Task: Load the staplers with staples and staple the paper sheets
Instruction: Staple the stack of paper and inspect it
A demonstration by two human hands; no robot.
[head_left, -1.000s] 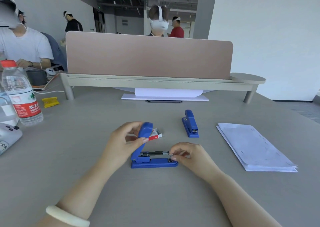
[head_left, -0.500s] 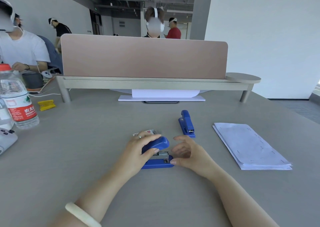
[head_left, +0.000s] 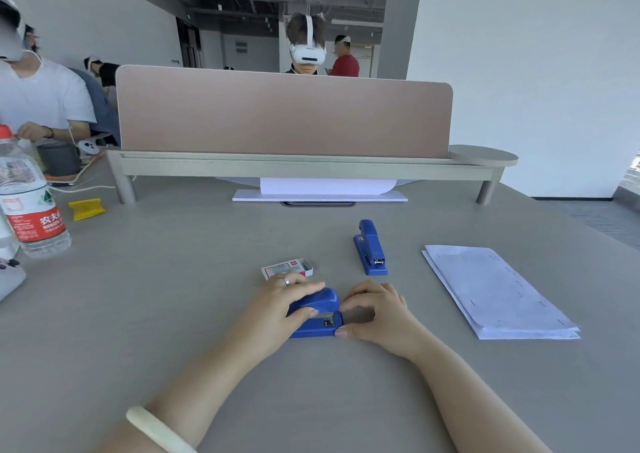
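Note:
A blue stapler (head_left: 320, 316) lies closed on the grey table in front of me. My left hand (head_left: 282, 305) presses flat on its top, fingers wrapped over the lid. My right hand (head_left: 375, 310) rests at the stapler's front end, fingers curled, thumb against its base. A second blue stapler (head_left: 370, 248) lies closed farther back to the right. A small red-and-white staple box (head_left: 287, 268) sits open just behind my left hand. A stack of white paper sheets (head_left: 495, 293) lies to the right.
A water bottle (head_left: 29, 203) stands at the far left beside a white device (head_left: 8, 276). A yellow object (head_left: 86, 208) lies near a raised shelf (head_left: 304, 168) with a pink divider. More paper (head_left: 322, 191) lies under the shelf. People sit beyond.
The stapler's lid, held upright a second ago, has been swung down and pressed shut by my left hand. My right hand drew back from the staple channel to the front end.

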